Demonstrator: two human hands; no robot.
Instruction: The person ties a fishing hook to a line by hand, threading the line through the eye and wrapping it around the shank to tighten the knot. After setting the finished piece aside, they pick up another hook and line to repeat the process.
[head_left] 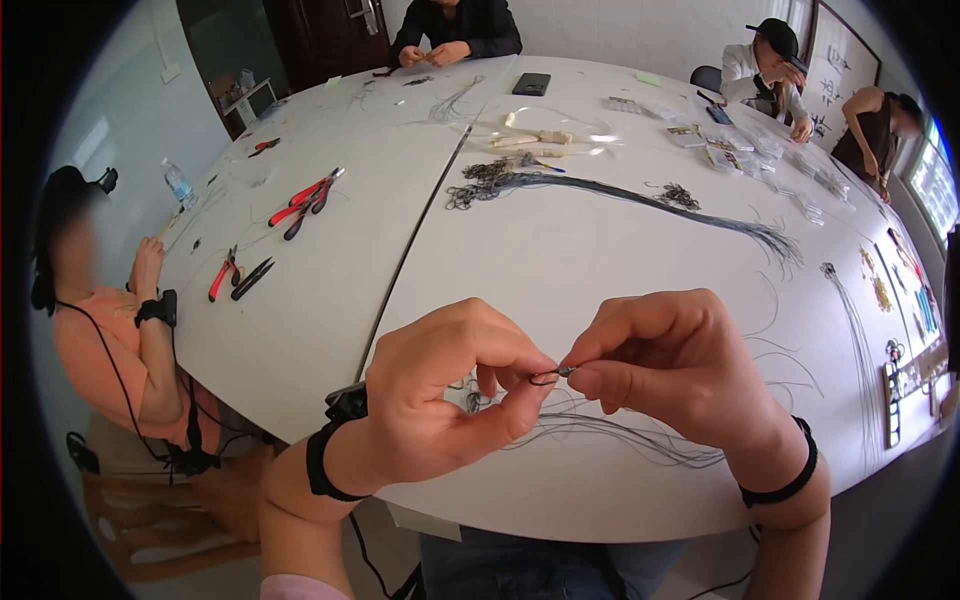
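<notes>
Close together above the near part of the table, my two hands meet at a small dark metal loop with a short grey end piece. My left hand pinches the loop side between thumb and forefinger. The thumb and fingers of my right hand close on the grey end. Whether it is a hook or a clasp is too small to tell. Beneath the hands lies a bundle of thin grey wire strands, partly hidden by them.
A long strand bundle with dark loops crosses the white table. Red-handled pliers and black tweezers lie left. Plastic packets sit at the far right. A person in orange sits left; others work around the table.
</notes>
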